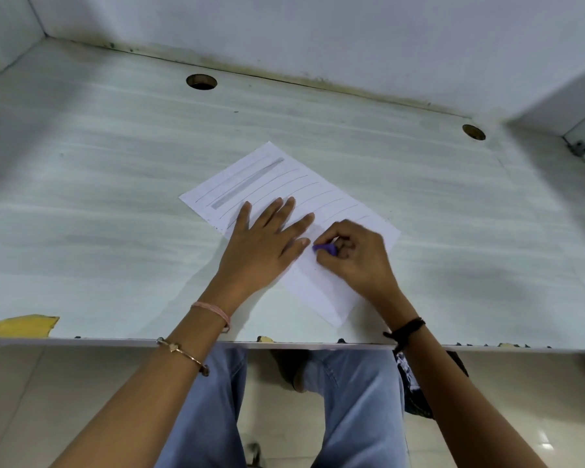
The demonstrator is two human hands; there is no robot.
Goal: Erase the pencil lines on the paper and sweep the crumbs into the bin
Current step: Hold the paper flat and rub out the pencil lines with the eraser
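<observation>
Pale desk [115, 163] with two cable holes [201, 82], yellow scrap [19, 325] at near-left edge.

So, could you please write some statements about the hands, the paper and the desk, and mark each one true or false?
1. The left hand lies flat on the paper. True.
2. The right hand holds a yellow pencil. False: it pinches a purple eraser.
3. All pencil lines are already erased. False: several lines and a wide grey band remain at the far end.
4. The desk has two round holes near the wall. True.
5. The bin stands beside the paper. False: no bin is in view.
</observation>
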